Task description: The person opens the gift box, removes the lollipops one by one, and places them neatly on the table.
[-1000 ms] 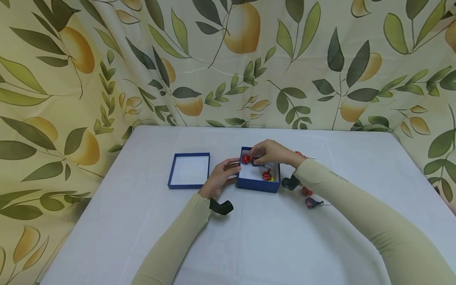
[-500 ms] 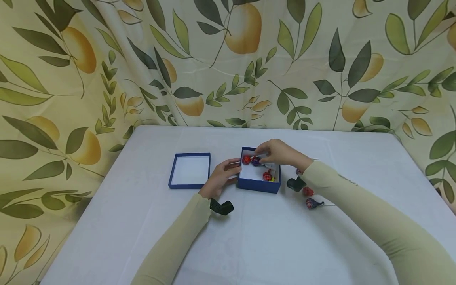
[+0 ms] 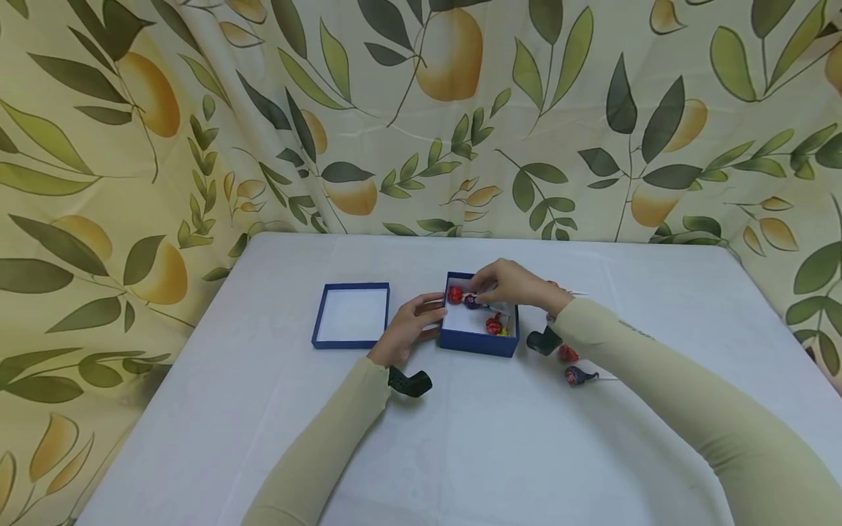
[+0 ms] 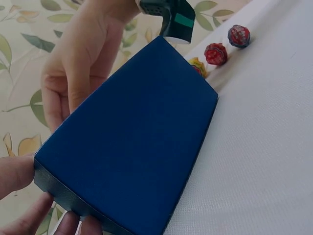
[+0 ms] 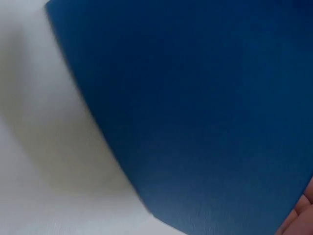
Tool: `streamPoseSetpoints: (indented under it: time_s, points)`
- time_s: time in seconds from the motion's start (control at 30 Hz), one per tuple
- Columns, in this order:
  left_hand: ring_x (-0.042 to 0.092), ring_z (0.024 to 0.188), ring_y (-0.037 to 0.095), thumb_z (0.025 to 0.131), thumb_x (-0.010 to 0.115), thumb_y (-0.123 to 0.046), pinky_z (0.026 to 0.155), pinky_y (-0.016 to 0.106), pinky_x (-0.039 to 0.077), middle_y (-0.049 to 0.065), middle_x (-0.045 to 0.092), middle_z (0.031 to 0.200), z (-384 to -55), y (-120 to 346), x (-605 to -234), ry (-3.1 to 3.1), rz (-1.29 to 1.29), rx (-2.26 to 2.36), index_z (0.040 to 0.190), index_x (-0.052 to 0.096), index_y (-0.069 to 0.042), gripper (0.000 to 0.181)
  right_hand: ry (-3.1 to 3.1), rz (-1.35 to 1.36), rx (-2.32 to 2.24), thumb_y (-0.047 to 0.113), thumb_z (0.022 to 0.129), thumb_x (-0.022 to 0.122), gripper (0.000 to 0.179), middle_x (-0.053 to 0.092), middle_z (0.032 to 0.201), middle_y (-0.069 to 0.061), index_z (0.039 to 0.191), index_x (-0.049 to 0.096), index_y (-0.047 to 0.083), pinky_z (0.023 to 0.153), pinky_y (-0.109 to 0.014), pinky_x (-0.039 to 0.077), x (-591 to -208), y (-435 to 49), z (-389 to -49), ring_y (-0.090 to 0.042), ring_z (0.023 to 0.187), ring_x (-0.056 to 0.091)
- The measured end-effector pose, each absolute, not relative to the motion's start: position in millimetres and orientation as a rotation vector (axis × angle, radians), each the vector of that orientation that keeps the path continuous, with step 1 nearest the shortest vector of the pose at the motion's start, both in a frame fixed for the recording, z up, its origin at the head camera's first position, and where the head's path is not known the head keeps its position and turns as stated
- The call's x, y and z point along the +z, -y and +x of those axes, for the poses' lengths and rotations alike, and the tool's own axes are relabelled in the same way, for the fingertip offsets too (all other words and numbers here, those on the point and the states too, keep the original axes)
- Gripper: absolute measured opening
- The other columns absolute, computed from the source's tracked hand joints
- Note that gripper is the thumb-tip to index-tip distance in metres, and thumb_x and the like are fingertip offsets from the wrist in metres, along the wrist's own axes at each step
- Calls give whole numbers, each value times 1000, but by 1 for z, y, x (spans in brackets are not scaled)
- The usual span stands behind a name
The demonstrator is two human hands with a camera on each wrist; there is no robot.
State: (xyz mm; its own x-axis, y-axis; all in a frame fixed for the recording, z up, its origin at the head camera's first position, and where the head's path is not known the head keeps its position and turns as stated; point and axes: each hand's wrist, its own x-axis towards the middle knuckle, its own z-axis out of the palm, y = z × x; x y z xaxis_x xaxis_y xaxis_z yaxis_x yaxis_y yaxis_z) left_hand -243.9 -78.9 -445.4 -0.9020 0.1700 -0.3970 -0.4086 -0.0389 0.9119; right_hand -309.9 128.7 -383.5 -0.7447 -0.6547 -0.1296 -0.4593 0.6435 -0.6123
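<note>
A dark blue open box [image 3: 476, 343] with a white inside stands mid-table in the head view. My left hand [image 3: 404, 329] rests its fingers against the box's left wall; in the left wrist view the thumb [image 4: 15, 175] touches a corner. Over the box's back part, my right hand [image 3: 509, 283] pinches a purple-wrapped lollipop [image 3: 470, 300] near its stick. Beside that lollipop lies a red one [image 3: 455, 294]. Another red lollipop [image 3: 493, 324] sits near the front right, with a yellow wrapper partly showing by it. In the right wrist view the blue box wall hides most of the hand.
A shallow blue-rimmed lid [image 3: 351, 343] lies left of the box, white inside up. To the right are several more lollipops, among them a red one [image 3: 568, 353] and a dark one [image 3: 577, 375], partly hidden by the right sleeve. Behind the table [image 3: 500, 453] hangs a fruit-patterned cloth [image 3: 395, 183].
My right hand has shifted slightly right inside the box, and the purple lollipop shows more clearly beside the red one. The left hand and the box stay nearly still.
</note>
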Motion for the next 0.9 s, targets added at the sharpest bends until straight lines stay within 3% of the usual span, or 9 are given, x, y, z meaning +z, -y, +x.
streamPoseSetpoints:
  time_s: [0.2, 0.43, 0.9]
  points:
    - [52, 122, 23, 92, 61, -18, 104, 42, 44, 7, 50, 139, -243, 79, -445, -1869, -232, 1987, 133, 51, -19, 42, -2521, -874, -787, 2, 83, 68, 23, 70, 98, -16, 105, 68, -2, 78, -32, 56, -388, -124, -310, -19, 83, 61]
    - [51, 123, 24, 92, 61, -17, 105, 41, 44, 7, 49, 139, -243, 80, -447, -1855, -217, 2001, 133, 51, -18, 43, -2520, -853, -747, 2, 81, 70, 21, 71, 96, -13, 102, 70, 0, 72, -29, 56, -393, -123, -309, -16, 81, 62]
    - [48, 128, 28, 93, 58, -13, 106, 41, 43, 12, 46, 142, -243, 80, -443, -1832, -190, 1995, 138, 46, -12, 46, -2460, -927, -770, 2, 78, 73, 18, 73, 86, -13, 95, 70, -2, 70, -28, 58, -403, -119, -309, -15, 76, 68]
